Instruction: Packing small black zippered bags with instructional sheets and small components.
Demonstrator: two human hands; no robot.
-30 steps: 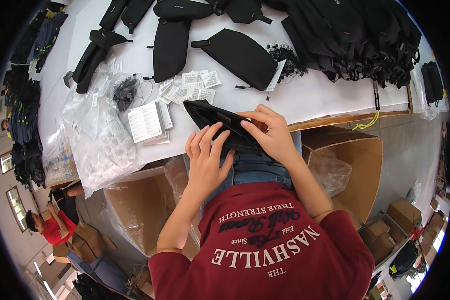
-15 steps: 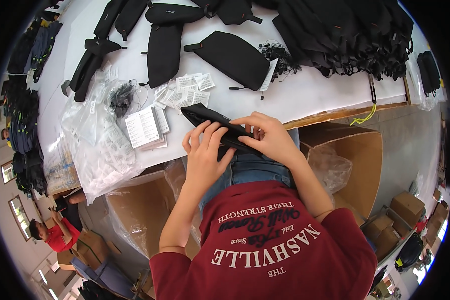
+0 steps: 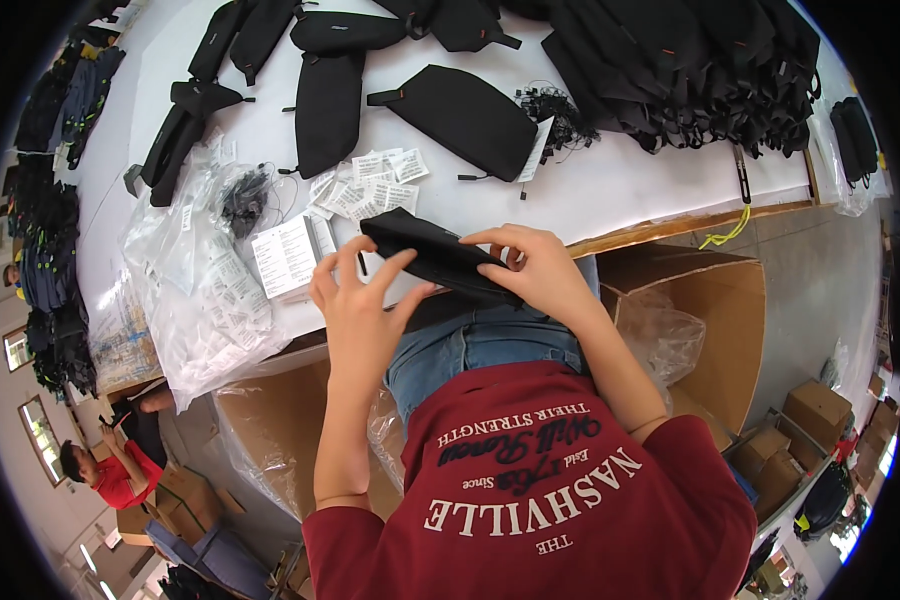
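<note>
Black pouch (image 3: 443, 255) at table edge (image 3: 625, 240), in pinch of right hand (image 3: 547, 275), left hand (image 3: 358, 312) splayed

On our right, we see an open cardboard box (image 3: 725, 340) with clear plastic (image 3: 660, 330) inside; farther out, brown cartons (image 3: 816, 412) sit near the lower right edge. At lower left, we find a co-worker (image 3: 118, 462) in a red shirt (image 3: 130, 480) beside a tan box (image 3: 188, 500), with a window (image 3: 40, 440) in the wall (image 3: 25, 385) beyond, and dark goods (image 3: 55, 215) piled along the left edge
</note>
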